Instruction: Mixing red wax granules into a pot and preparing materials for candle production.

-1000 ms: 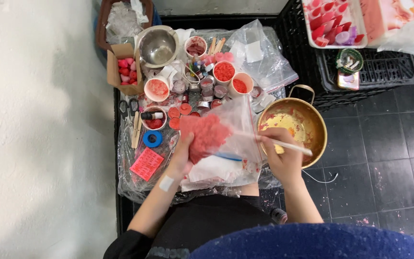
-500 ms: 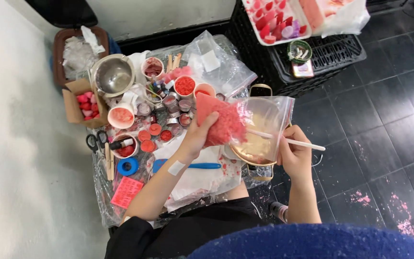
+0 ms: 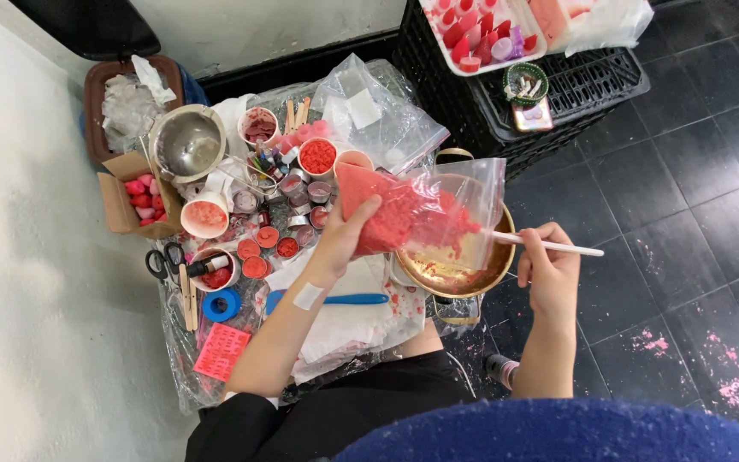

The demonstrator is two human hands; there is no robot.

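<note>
My left hand (image 3: 341, 239) grips a clear plastic bag (image 3: 421, 210) full of red powder and holds it tilted, with its open end over a brass pan (image 3: 459, 272). Red powder lies in the pan under the bag's mouth. A thin white stick (image 3: 549, 246) is pinched in my right hand (image 3: 551, 272); its far end points into the bag's opening above the pan. A white plaster (image 3: 308, 296) is stuck on my left wrist.
Small cups and tins of red powder (image 3: 318, 156) crowd the plastic-covered table (image 3: 181, 376). A steel bowl (image 3: 186, 144), scissors (image 3: 164, 263), blue tape roll (image 3: 221, 305) and blue-handled tool (image 3: 335, 299) lie around. A black crate (image 3: 575, 81) holds a white tray of red pieces (image 3: 481, 34).
My left hand has lifted the bag of red powder from the table and carried it right, tipping it over the pan. Red powder now lies in the pan. My right hand keeps the stick.
</note>
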